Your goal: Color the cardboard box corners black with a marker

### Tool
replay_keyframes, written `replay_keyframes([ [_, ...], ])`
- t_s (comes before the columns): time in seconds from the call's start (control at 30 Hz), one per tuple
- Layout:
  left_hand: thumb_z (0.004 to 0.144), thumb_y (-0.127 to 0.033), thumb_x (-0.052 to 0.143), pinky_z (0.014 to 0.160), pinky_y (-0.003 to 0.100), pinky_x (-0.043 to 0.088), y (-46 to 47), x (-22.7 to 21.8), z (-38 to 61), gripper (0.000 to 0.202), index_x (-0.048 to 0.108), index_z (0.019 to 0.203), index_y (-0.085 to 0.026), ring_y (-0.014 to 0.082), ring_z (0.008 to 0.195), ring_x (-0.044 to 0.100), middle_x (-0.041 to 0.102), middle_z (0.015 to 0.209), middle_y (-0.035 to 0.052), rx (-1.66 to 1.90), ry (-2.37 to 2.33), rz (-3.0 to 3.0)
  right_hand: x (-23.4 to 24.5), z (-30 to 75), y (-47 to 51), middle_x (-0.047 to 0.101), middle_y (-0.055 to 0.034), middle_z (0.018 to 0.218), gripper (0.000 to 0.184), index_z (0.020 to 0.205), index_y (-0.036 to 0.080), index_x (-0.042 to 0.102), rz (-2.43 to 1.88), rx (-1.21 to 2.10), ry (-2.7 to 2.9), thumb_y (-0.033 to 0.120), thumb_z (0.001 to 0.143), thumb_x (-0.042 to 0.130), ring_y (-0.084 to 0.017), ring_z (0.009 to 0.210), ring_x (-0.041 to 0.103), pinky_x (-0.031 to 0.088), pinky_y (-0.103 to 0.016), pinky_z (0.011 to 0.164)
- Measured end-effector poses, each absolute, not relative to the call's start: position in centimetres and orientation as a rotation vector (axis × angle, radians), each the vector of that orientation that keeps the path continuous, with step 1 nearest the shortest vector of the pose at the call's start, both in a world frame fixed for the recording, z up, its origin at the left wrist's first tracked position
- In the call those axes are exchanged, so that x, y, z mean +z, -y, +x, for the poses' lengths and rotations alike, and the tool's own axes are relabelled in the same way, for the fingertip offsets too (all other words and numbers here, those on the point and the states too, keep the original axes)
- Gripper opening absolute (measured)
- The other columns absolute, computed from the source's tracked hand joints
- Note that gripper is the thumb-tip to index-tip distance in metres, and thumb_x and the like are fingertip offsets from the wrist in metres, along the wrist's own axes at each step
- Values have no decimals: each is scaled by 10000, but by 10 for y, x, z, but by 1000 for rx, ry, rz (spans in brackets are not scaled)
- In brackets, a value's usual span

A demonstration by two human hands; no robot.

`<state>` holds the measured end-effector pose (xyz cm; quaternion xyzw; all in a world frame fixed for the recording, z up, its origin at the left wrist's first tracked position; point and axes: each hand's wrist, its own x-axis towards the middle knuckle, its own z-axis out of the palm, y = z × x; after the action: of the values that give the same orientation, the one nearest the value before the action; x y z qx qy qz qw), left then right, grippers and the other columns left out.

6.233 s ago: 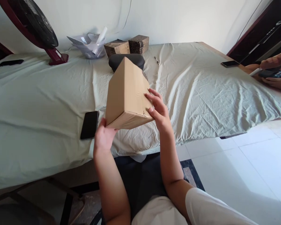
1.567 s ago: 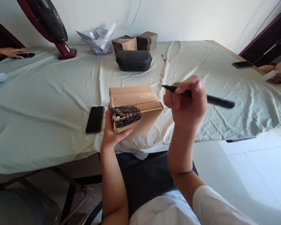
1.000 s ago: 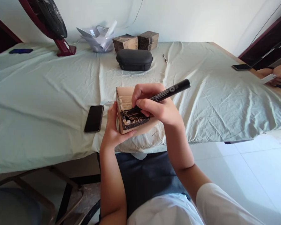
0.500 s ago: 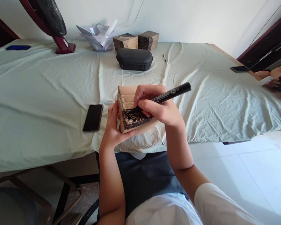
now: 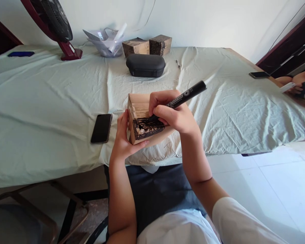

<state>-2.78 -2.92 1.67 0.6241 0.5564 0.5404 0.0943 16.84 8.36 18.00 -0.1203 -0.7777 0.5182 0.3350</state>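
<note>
A brown cardboard box [image 5: 139, 99] rests at the table's front edge, with dense black scribbles over the near part of its top face. My left hand [image 5: 123, 135] grips the box's left end, thumb along the near side and fingers behind. A thick black marker [image 5: 188, 94] is pinched in my right hand [image 5: 171, 110], its rear end tilted up to the right. The marker's tip meets the scribbled area, partly hidden by my fingers. Left of the box lies a dark phone [image 5: 101, 128].
Behind the box sit a black zip case [image 5: 145, 65], two patterned boxes [image 5: 160, 45], a clear plastic basket [image 5: 105, 49] and a red fan [image 5: 69, 51]. A small pen [image 5: 178, 64] lies right of the case. Another person's hand [image 5: 297, 88] shows at the far right, near a phone [image 5: 259, 75].
My right hand has slid the marker tip slightly right across the scribbled face, and the marker's rear end stands steeper. My left hand keeps its hold on the box.
</note>
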Motion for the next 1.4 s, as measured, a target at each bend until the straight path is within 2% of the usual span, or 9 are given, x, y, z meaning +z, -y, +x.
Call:
replay_keyframes([
  [0.33,717,-634,998,1329,686,406,29,17,-27,1351,226,1796,-380,448,1619,444,398,1721,172,1620,-1630,1855,180,173,-83,387,39,632,208,652,222,487,-338,1356,2027,198,826,599,-120,642,367,334,-256,562],
  [0.7,720,-671,984,1319,696,416,27,13,-28,1358,214,1797,-368,464,1624,442,405,1724,180,1622,-1632,1843,175,180,-86,451,17,593,181,626,195,604,-395,1421,1940,227,803,623,-122,596,381,275,-276,525],
  [0.97,731,-653,982,1322,691,416,26,11,-29,1338,219,1793,-370,457,1626,439,405,1718,176,1650,-1603,1855,169,182,-87,459,6,599,161,634,202,624,-358,1449,1928,246,788,626,-141,605,405,314,-277,513],
  [1.4,731,-699,964,1316,700,420,26,11,-29,1338,218,1793,-373,463,1631,431,411,1718,176,1624,-1622,1840,166,182,-83,482,32,542,131,622,194,643,-151,1439,1888,183,750,618,-124,557,409,272,-280,512],
])
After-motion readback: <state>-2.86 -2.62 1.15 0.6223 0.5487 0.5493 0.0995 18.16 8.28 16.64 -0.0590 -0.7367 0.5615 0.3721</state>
